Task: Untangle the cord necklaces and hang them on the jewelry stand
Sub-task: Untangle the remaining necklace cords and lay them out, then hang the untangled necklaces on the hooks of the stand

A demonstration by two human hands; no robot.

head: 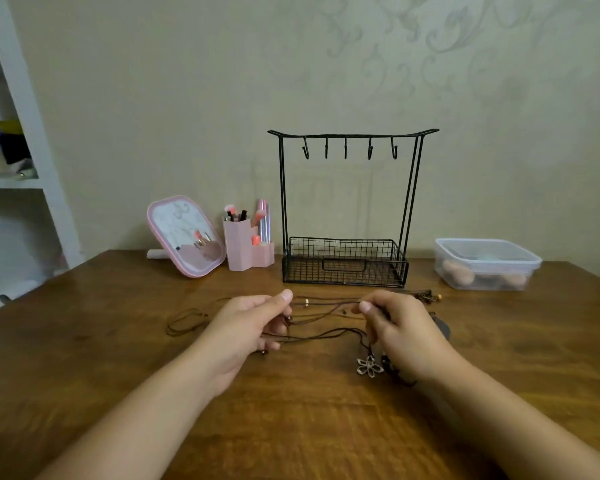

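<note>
Left hand point(253, 318) and right hand point(399, 323) are each pinching the cord necklaces point(326, 306), stretching the strands apart mid-tabletop point(118, 341) to expose the tangle. The flower pendant point(369, 366) is lying below; the jewelry stand point(352, 202) is waiting at the back edge, hooks bare.

I am sitting at a brown wooden table point(84, 341) that is standing against a pale beige wall point(153, 98), where a faint scroll pattern is showing toward the upper right. To my left a white shelving unit point(32, 133) is holding coloured things too blurred to tell. Soft, even light is falling across the tabletop, giving it a dull sheen.
</note>
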